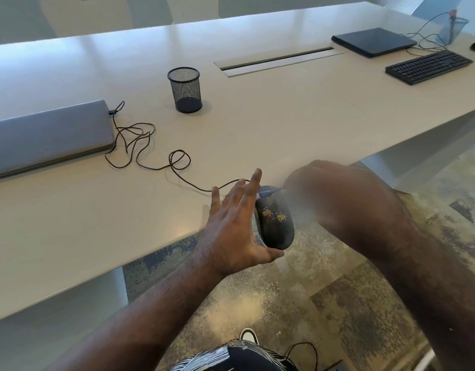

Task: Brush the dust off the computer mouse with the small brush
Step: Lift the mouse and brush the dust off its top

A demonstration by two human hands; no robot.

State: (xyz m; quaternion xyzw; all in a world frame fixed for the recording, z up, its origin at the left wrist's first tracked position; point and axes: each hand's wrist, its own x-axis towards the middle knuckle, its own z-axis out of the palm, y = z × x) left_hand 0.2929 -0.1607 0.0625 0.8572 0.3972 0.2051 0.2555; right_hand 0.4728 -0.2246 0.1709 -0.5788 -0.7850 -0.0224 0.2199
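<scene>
Head view, lower centre: left hand (235, 228) cradles the dusty computer mouse (275, 222) off the bench (257, 124) edge; blurred right hand (335, 199), grip unclear, works the small brush (268, 193); brushing is underway, and next it should sweep the tan specks.

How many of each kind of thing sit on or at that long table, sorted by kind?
Laptops: 2, grey one and dark one, both closed
Mesh pen cups: 2, black and far one
Keyboard: 1
Computer mouse, dusty, held at the table edge: 1
Small brush: 1
Total: 7

Two laptops (47, 135), two mesh cups (185, 89), one keyboard (429, 66).
</scene>
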